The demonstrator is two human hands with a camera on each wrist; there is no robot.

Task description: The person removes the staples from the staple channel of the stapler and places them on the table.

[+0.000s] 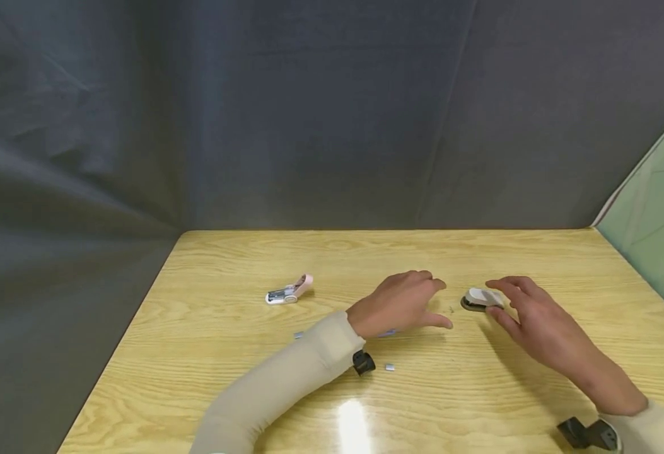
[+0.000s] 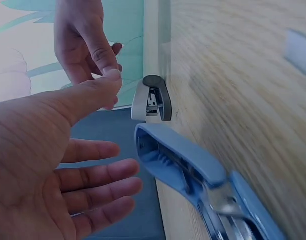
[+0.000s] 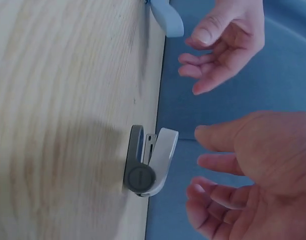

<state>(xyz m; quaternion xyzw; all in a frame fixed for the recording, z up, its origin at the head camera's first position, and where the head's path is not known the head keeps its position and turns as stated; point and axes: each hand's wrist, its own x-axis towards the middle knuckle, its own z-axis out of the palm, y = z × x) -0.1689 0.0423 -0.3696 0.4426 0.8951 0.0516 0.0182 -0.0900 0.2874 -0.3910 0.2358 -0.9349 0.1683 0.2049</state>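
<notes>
My left hand (image 1: pixel 402 304) hovers over the table with its fingers spread, holding nothing. Below it lies a blue stapler (image 2: pixel 185 165), mostly hidden by the hand in the head view and hinged open in the left wrist view. My right hand (image 1: pixel 541 321) is held beside a white and grey stapler (image 1: pixel 482 299), thumb and fingers loosely bent around its near end. The right wrist view shows a gap between those fingers (image 3: pixel 215 135) and the white and grey stapler (image 3: pixel 152 160), which rests on the table.
A white and pink stapler (image 1: pixel 289 293) stands on the table to the left, its pink arm raised. Small silvery strips, perhaps staples (image 1: pixel 390 367), lie near my left forearm. Dark cloth (image 1: pixel 332 126) hangs behind the wooden table (image 1: pixel 224 252); a green patterned panel (image 1: pixel 649 208) is at the right.
</notes>
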